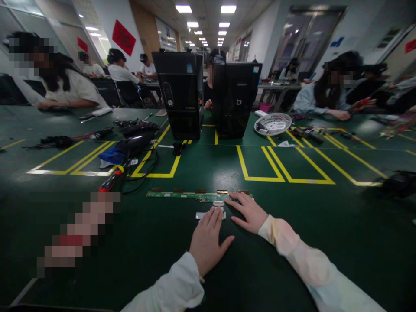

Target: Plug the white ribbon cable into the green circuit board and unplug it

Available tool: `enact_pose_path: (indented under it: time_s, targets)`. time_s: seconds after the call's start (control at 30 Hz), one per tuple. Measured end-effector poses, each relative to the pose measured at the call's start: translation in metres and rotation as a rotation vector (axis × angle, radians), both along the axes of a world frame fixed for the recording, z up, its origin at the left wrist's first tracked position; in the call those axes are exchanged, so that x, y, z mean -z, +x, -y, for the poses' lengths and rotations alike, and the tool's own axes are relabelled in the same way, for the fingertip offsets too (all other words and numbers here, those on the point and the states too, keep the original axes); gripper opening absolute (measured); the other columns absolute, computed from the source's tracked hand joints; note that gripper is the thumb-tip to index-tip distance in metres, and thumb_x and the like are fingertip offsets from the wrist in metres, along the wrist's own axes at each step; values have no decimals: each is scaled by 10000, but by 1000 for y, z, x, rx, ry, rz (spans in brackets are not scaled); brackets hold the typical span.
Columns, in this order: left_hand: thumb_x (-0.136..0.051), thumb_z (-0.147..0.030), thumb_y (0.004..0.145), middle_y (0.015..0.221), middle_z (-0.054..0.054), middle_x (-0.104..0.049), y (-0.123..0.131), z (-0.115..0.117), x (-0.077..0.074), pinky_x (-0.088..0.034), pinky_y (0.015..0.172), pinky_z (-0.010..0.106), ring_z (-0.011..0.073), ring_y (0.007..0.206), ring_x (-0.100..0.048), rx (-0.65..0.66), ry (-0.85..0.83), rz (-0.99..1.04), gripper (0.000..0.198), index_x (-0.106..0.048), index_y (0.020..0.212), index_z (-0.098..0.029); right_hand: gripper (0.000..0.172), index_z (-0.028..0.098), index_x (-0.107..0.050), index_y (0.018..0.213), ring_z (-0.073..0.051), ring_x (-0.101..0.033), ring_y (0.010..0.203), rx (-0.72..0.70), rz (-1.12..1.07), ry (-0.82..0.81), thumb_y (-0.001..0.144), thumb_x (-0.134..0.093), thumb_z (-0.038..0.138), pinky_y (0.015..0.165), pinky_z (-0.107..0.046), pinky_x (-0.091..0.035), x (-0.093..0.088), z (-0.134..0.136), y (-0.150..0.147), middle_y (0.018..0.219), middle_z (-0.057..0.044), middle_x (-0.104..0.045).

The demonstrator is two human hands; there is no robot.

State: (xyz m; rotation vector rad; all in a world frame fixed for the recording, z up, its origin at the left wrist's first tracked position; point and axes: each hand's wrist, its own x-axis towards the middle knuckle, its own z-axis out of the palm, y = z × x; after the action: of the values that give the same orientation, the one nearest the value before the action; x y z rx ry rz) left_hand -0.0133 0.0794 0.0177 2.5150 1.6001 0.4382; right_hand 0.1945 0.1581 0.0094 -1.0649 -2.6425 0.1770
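Note:
A long narrow green circuit board (182, 195) lies flat on the dark green table (292, 225) in front of me. Just below its middle lies a small silvery strip (201, 215). My left hand (208, 240) rests flat with fingers stretched out, its fingertips on that strip. My right hand (248, 212) lies flat beside it, fingers spread, the tips touching the board's right end. Neither hand holds anything.
A red-handled screwdriver (110, 182), black cables and a blue cloth (112, 156) lie at the left. Two black computer towers (182, 93) stand behind. A white round fan grille (273, 123) sits to the right. Other people sit around the table's far sides.

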Motion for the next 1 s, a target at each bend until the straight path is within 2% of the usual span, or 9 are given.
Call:
enact_pose_path:
  time_s: [1.0]
  targets:
    - [-424,-549,874,1459,151,-400,-4,-6,-7,-331,1094,433,272,1361,-327,47,-51,-55,697,-363,1390,-85,565,207,-417,1387,-275,-278,1348,-3,19,-19,880,-487,445,1112,-506,-235,2,-1,1,1444,-121,-345]
